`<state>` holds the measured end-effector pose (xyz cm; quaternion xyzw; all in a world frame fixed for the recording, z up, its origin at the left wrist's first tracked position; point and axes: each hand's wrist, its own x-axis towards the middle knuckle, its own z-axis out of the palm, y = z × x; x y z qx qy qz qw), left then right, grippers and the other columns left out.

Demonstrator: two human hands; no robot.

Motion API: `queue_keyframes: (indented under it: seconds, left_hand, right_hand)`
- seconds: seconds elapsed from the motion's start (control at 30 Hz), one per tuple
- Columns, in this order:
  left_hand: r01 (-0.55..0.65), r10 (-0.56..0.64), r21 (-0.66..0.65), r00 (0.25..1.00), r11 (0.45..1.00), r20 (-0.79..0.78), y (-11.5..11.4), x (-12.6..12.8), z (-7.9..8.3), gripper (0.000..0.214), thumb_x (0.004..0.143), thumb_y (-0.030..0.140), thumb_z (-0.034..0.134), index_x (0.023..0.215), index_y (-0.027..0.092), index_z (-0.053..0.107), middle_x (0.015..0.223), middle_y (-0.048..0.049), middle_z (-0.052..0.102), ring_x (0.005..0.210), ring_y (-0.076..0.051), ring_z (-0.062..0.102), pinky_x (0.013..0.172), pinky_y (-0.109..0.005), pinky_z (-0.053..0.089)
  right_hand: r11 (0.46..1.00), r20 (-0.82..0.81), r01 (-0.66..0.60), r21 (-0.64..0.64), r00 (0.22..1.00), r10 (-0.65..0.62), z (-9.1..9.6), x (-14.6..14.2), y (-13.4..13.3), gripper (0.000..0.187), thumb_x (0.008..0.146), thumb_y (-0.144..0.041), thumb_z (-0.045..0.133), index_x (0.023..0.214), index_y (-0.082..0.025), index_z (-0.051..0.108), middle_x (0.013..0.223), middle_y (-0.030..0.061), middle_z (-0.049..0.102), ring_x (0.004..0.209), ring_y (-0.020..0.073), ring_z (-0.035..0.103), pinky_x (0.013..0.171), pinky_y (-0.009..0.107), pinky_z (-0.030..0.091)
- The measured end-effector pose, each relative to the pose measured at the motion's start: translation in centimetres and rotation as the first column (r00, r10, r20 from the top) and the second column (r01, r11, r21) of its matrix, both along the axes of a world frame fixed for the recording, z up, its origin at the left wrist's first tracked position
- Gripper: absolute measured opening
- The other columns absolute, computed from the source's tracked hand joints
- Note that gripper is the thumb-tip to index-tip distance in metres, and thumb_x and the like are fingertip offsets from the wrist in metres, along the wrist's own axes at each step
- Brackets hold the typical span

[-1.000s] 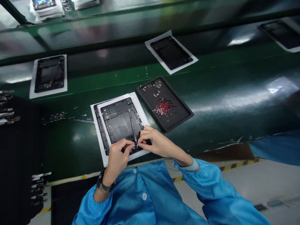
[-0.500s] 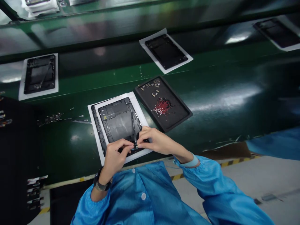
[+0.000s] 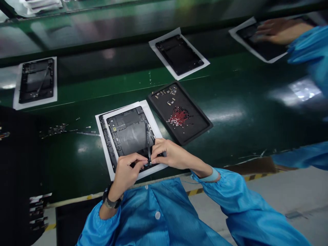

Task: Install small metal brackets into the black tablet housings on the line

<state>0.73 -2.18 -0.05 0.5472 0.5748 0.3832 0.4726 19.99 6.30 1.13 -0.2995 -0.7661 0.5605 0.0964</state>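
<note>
A black tablet housing lies on white sheeting in front of me, overlapping a second housing beneath it. A dark flex cable runs down the right part of the upper housing to a small connector end between my fingertips. My left hand pinches this end from the left, thumb and forefinger together. From the right, my right hand pinches the same end, its other fingers curled over the housing's edge. The fingertips partly hide the connector end.
A black tray holds red-black wires and small parts. Tablet housings on white sheets lie along the far strip. At the upper right, a co-worker's hand rests over another housing. Loose flex parts lie left.
A co-worker's blue-sleeved arm has come in at the upper right, over a housing on a sheet. My hands stay at the cable end, almost unmoved. The far housings have shifted slightly left in view.
</note>
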Motion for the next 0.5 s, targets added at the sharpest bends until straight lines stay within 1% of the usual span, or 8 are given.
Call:
queue_keyframes:
  seconds: [0.13,0.2,0.27,0.33,0.4,0.43,0.47,0.5]
  left_hand:
    - [0.016,-0.015,0.023,0.999,1.0,-0.043,0.1,0.3,0.2,0.014,0.083,0.01,0.064,0.075,0.018,0.073,0.066,0.0009,0.071,0.055,-0.012,0.065,0.056,-0.021,0.05]
    - [0.042,-0.033,0.07,0.992,0.997,-0.126,-0.2,0.2,0.7,0.013,0.086,0.012,0.064,0.078,0.019,0.072,0.07,-0.0006,0.072,0.062,-0.014,0.065,0.062,-0.023,0.051]
    - [0.073,-0.04,0.129,0.969,0.989,-0.242,-0.6,-0.3,1.5,0.011,0.088,0.016,0.063,0.084,0.02,0.073,0.079,-0.0032,0.073,0.076,-0.017,0.066,0.071,-0.028,0.052]
    - [0.081,-0.005,0.196,0.932,0.977,-0.361,-0.6,-1.3,2.3,0.011,0.09,0.018,0.062,0.091,0.021,0.072,0.092,-0.006,0.074,0.09,-0.021,0.064,0.083,-0.033,0.052]
    - [0.063,0.069,0.261,0.882,0.963,-0.465,0.5,-2.9,3.0,0.012,0.092,0.019,0.059,0.095,0.021,0.071,0.104,-0.0082,0.073,0.101,-0.024,0.061,0.092,-0.038,0.049]
    - [0.049,0.11,0.288,0.854,0.956,-0.509,1.7,-3.9,3.2,0.013,0.092,0.019,0.058,0.096,0.02,0.07,0.107,-0.009,0.072,0.104,-0.025,0.06,0.095,-0.04,0.048]
    - [0.038,0.143,0.303,0.823,0.952,-0.55,3.1,-4.8,3.4,0.014,0.092,0.018,0.057,0.099,0.02,0.069,0.109,-0.0097,0.071,0.106,-0.026,0.059,0.096,-0.041,0.047]
    - [0.031,0.159,0.299,0.791,0.954,-0.59,4.9,-5.7,3.3,0.016,0.092,0.017,0.057,0.102,0.019,0.069,0.109,-0.0104,0.07,0.107,-0.027,0.058,0.096,-0.042,0.046]
  right_hand:
    - [1.0,0.018,-0.017,0.02,1.0,0.017,0.2,-0.1,0.1,0.01,0.086,-0.018,0.071,0.078,-0.019,0.076,0.075,0.0021,0.071,0.079,0.0181,0.053,0.078,0.032,0.042]
    - [0.998,0.008,-0.033,0.047,0.999,0.032,0.4,0.0,0.1,0.01,0.089,-0.021,0.068,0.082,-0.019,0.076,0.078,0.0036,0.071,0.08,0.0188,0.055,0.076,0.033,0.044]
    - [0.996,-0.032,-0.01,0.087,0.999,0.013,0.6,0.3,0.2,0.012,0.091,-0.025,0.065,0.091,-0.019,0.076,0.086,0.0058,0.073,0.084,0.0204,0.059,0.078,0.034,0.046]
    - [0.984,-0.062,0.096,0.15,0.994,-0.088,0.7,0.8,0.5,0.017,0.093,-0.029,0.062,0.099,-0.02,0.075,0.096,0.0079,0.073,0.091,0.0223,0.062,0.079,0.036,0.048]
    - [0.939,-0.038,0.252,0.235,0.967,-0.25,0.7,1.2,1.2,0.021,0.094,-0.033,0.058,0.102,-0.02,0.073,0.098,0.0086,0.072,0.087,0.0221,0.063,0.072,0.034,0.048]
    - [0.908,-0.008,0.313,0.279,0.946,-0.324,0.7,1.2,1.6,0.023,0.094,-0.034,0.056,0.102,-0.019,0.073,0.094,0.0084,0.072,0.08,0.0212,0.063,0.067,0.033,0.047]
    - [0.883,0.028,0.346,0.317,0.928,-0.373,0.9,1.2,2.1,0.025,0.094,-0.034,0.055,0.102,-0.018,0.072,0.089,0.0077,0.071,0.072,0.0199,0.062,0.063,0.032,0.046]
    - [0.871,0.062,0.35,0.344,0.918,-0.393,1.3,1.1,2.5,0.026,0.094,-0.035,0.054,0.102,-0.018,0.072,0.085,0.0067,0.07,0.067,0.0188,0.06,0.061,0.031,0.045]
